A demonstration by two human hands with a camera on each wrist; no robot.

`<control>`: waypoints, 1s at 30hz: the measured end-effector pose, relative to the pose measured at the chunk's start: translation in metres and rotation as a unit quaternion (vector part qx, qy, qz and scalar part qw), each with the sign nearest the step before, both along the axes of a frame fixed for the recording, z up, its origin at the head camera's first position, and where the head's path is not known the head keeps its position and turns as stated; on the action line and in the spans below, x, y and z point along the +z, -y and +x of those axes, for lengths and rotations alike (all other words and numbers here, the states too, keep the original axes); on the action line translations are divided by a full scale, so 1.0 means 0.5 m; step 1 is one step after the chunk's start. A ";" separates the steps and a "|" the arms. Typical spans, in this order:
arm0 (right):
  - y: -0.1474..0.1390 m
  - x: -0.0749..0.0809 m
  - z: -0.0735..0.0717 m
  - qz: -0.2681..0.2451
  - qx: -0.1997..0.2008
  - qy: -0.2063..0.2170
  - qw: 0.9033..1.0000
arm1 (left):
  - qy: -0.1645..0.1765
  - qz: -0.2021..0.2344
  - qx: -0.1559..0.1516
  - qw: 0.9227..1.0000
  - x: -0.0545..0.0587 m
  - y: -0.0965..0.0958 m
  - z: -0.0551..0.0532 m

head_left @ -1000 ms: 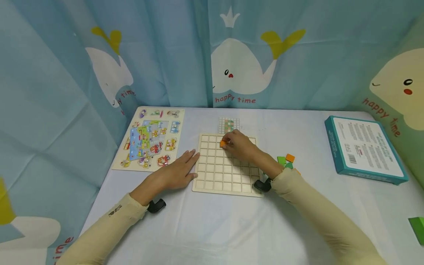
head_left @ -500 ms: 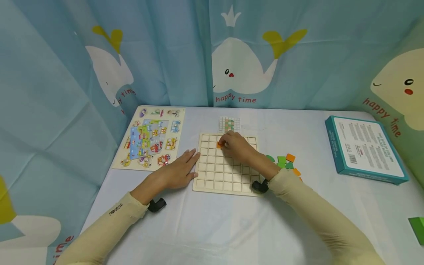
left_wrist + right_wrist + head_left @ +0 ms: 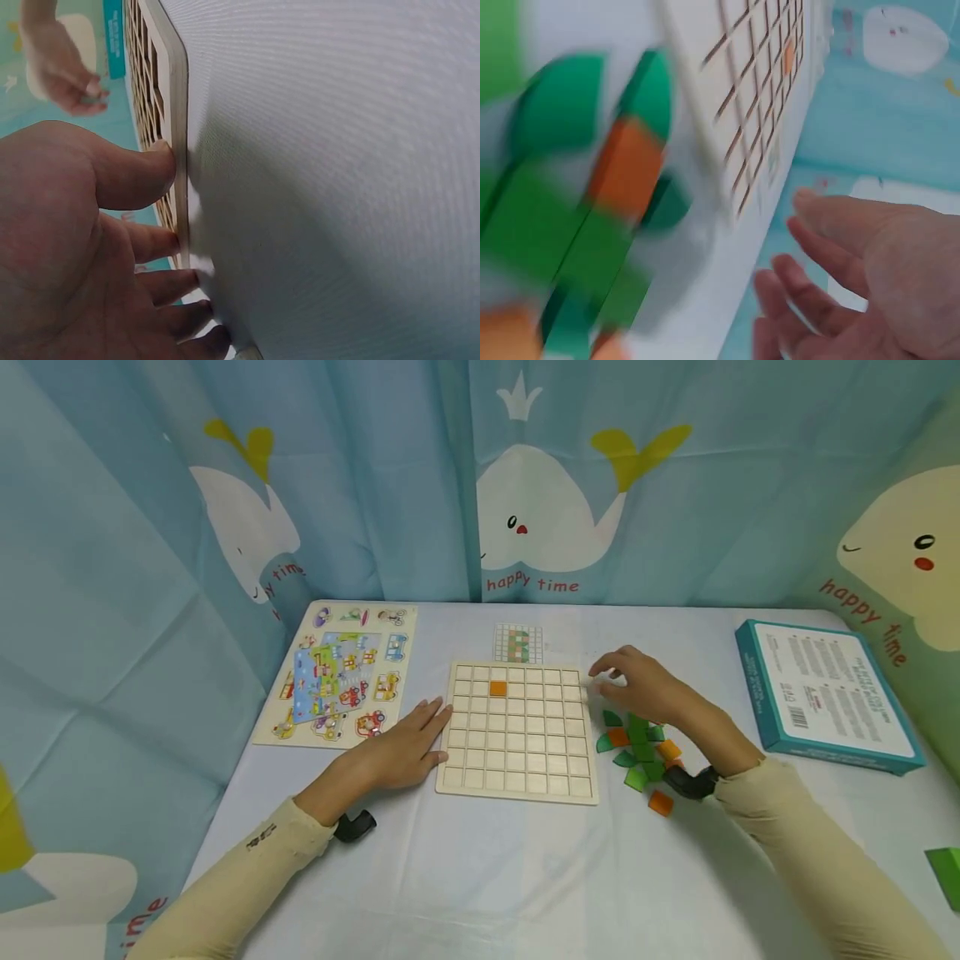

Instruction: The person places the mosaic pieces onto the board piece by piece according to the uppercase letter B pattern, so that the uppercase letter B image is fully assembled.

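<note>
A square wooden grid board [image 3: 517,735] lies on the white table. One orange square tile [image 3: 498,688] sits in a cell of its second row from the far side. My left hand [image 3: 405,747] rests flat at the board's left edge, its thumb touching the rim in the left wrist view. Beyond the board's right edge hovers my right hand [image 3: 637,681], fingers loosely bent and holding nothing. Just below it lies a loose pile of green tiles [image 3: 641,747] and orange tiles [image 3: 660,802]; some are square, others leaf-shaped.
A small pattern card [image 3: 518,644] lies behind the board. To the left is a picture puzzle board [image 3: 386,687] with a colourful card [image 3: 333,677] on it. A teal box [image 3: 828,693] stands at the right, and a green block [image 3: 945,877] at the right edge. Curtains hang behind.
My right hand has let go of the orange tile, which now lies in the grid, and moved right, off the board toward the pile. The left hand has stayed put.
</note>
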State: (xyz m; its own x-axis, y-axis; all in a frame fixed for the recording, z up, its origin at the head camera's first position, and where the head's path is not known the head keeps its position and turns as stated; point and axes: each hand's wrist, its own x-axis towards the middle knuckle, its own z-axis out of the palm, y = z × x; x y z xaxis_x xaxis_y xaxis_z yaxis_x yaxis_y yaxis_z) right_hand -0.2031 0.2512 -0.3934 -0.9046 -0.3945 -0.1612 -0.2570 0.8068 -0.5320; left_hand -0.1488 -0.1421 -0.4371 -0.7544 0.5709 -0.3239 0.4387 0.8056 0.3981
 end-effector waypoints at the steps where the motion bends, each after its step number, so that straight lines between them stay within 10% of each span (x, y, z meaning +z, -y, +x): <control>1: -0.017 0.003 0.006 0.009 -0.006 0.015 1.000 | 0.000 0.000 0.000 1.000 0.000 0.000 0.000; 11: -0.114 -0.038 0.010 0.114 -0.058 0.068 0.989 | -0.002 -0.004 0.000 1.000 0.005 -0.001 0.003; 30: -0.101 -0.065 0.020 0.025 -0.064 0.046 0.997 | 0.001 -0.009 0.003 1.000 0.003 0.001 0.000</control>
State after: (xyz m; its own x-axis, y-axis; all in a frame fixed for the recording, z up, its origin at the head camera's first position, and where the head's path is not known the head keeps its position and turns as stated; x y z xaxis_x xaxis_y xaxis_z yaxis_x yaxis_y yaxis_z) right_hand -0.1930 0.3015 -0.4261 -0.9276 -0.2659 -0.2624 -0.1018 0.8557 -0.5073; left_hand -0.1486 -0.1425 -0.4358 -0.7569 0.5606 -0.3360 0.4329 0.8152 0.3849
